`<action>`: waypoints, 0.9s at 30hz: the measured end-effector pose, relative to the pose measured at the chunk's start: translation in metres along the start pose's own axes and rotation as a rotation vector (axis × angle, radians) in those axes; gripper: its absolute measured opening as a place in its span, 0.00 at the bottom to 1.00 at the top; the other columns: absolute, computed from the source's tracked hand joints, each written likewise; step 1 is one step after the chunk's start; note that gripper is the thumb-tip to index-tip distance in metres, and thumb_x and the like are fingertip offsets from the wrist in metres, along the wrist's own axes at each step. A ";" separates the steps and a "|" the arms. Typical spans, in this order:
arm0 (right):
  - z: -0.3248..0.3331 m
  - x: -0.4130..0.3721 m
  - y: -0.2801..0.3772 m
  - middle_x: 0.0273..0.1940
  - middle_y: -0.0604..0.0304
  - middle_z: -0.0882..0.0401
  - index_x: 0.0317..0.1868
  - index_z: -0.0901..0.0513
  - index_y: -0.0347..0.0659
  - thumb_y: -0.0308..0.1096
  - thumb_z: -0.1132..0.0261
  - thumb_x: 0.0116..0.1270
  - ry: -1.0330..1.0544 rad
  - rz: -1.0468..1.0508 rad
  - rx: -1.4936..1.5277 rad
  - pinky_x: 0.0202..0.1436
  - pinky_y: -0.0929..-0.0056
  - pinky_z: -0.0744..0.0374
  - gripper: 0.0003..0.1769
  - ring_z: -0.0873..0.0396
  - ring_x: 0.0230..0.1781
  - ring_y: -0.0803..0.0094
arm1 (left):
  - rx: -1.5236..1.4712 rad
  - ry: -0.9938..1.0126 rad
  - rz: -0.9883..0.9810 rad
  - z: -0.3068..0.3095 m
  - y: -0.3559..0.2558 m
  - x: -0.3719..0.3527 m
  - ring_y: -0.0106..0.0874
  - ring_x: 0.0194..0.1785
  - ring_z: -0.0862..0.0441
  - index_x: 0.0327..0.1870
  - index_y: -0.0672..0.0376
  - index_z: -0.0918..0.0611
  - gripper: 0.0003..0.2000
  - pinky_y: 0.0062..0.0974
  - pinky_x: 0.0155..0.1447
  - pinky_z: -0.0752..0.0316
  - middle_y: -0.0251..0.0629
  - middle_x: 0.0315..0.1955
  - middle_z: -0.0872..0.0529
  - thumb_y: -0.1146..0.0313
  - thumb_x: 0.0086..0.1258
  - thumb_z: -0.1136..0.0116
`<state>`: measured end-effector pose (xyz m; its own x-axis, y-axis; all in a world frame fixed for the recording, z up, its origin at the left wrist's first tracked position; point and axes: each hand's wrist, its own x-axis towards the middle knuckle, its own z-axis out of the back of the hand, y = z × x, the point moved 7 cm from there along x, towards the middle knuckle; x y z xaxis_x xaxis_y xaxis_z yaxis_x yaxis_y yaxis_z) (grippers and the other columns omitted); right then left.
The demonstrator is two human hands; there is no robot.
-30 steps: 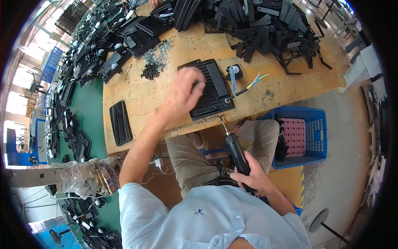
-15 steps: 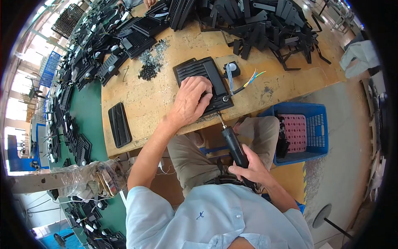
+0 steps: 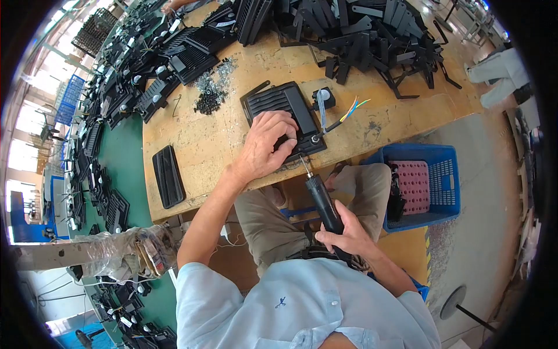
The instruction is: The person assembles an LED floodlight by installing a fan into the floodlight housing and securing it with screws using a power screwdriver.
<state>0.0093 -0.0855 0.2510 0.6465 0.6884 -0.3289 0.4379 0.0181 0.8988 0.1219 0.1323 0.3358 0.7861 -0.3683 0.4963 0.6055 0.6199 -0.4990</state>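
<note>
Head view: one lamp [image 3: 279, 104] lay near the desk [image 3: 197, 139] edge, the left hand [image 3: 264, 145] with its grip clamped on it. The right hand [image 3: 346, 235] had its grip closed around one screwdriver [image 3: 321, 198], its tip just below the lamp. One screw pile [image 3: 212, 93] lay left of the lamp and one crate [image 3: 444, 174] lay right of it.

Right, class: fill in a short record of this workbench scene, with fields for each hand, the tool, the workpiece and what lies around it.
Left hand: laid on the ribbed housing, fingers curled
Right hand: closed round the electric screwdriver, below the edge of the wooden bench
Screwdriver bit: points up at the housing's near edge; contact unclear
Workpiece: housing flat on the bench, coloured wires trailing to its right
Nearby: heap of screws, pile of black brackets, blue crate on the floor
</note>
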 end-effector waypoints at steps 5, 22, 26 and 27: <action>-0.001 0.005 0.008 0.31 0.63 0.23 0.55 0.32 0.38 0.29 0.23 0.69 -0.041 0.020 -0.083 0.23 0.74 0.23 0.25 0.22 0.21 0.77 | -0.102 -0.008 0.087 0.004 0.003 -0.005 0.45 0.66 0.20 0.42 0.61 0.16 0.06 0.44 0.72 0.29 0.40 0.48 0.12 0.76 0.67 0.32; 0.000 0.010 0.007 0.31 0.63 0.24 0.57 0.32 0.37 0.27 0.24 0.69 -0.022 0.023 -0.102 0.23 0.75 0.24 0.25 0.23 0.21 0.77 | -0.164 0.102 0.113 0.004 0.001 -0.003 0.46 0.69 0.23 0.44 0.60 0.14 0.06 0.45 0.74 0.30 0.36 0.48 0.11 0.76 0.68 0.30; 0.001 0.010 0.003 0.30 0.65 0.23 0.62 0.30 0.37 0.32 0.22 0.68 -0.049 0.033 -0.092 0.24 0.76 0.25 0.30 0.23 0.21 0.79 | -0.175 0.097 0.136 0.003 0.001 -0.003 0.45 0.68 0.22 0.45 0.60 0.13 0.07 0.46 0.73 0.29 0.36 0.48 0.11 0.77 0.68 0.31; 0.002 0.010 0.001 0.30 0.66 0.23 0.65 0.30 0.36 0.34 0.21 0.67 -0.059 0.036 -0.088 0.24 0.76 0.25 0.33 0.23 0.22 0.80 | -0.177 0.097 0.145 0.004 0.001 -0.003 0.45 0.68 0.22 0.45 0.60 0.12 0.07 0.46 0.73 0.29 0.36 0.48 0.11 0.77 0.68 0.31</action>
<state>0.0177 -0.0796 0.2484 0.6977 0.6458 -0.3102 0.3587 0.0599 0.9315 0.1196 0.1364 0.3366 0.8695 -0.3543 0.3443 0.4910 0.5429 -0.6813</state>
